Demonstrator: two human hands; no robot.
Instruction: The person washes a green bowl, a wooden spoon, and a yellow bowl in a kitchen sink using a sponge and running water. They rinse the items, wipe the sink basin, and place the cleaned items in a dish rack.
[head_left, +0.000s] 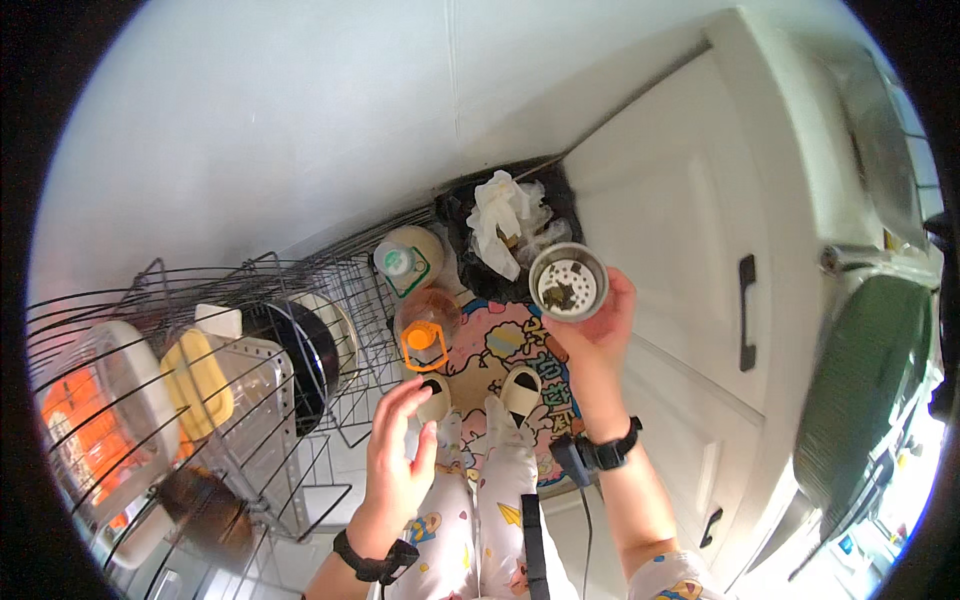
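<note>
My right hand (600, 322) grips a round metal sink strainer cup (568, 282). Its perforated white bottom shows from above, with dark wet scraps (559, 295) lying on it. The cup is close to the near right side of a trash bin lined with a black bag (459, 225). Crumpled white tissue (496, 217) and clear plastic sit in the bin. My left hand (399, 442) is raised over the floor, fingers apart, holding nothing.
To the left stands a black wire rack (330, 420) with pans and containers. Two large plastic bottles, one with an orange cap (421, 336), one with a green-and-white cap (397, 261), stand by the bin. White cabinet doors (675, 225) flank the right. A patterned mat (487, 330) lies underfoot.
</note>
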